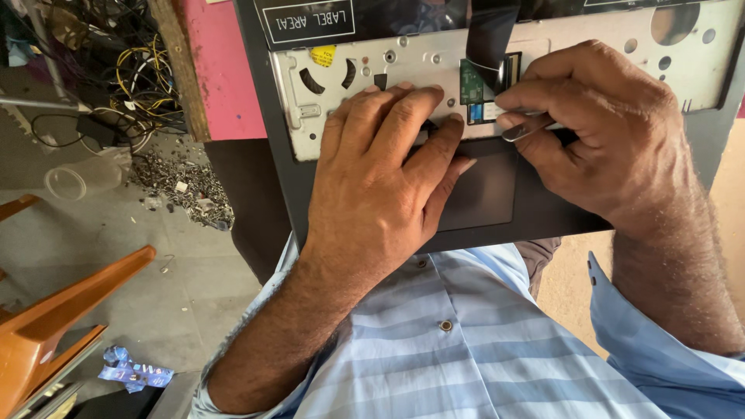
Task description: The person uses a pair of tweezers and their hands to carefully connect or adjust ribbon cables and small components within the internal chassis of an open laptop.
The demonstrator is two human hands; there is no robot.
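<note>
A dark laptop palm-rest cover (268,116) lies upside down before me, its silver metal inner plate (590,35) facing up. My left hand (380,174) presses flat on the cover, fingers spread over the plate's lower edge and the touchpad back (485,194). My right hand (601,132) pinches a thin metal tool (524,128) whose tip points at a small green circuit board (470,81) with a black ribbon cable (489,35) rising from it. The tool's handle is hidden in my fist.
A pink surface (225,70) and a wooden strip lie under the cover at left. On the grey floor are a pile of small metal scraps (182,182), tangled cables (116,77), a clear plastic cup (74,180), orange furniture (54,318) and a blue wrapper (132,374).
</note>
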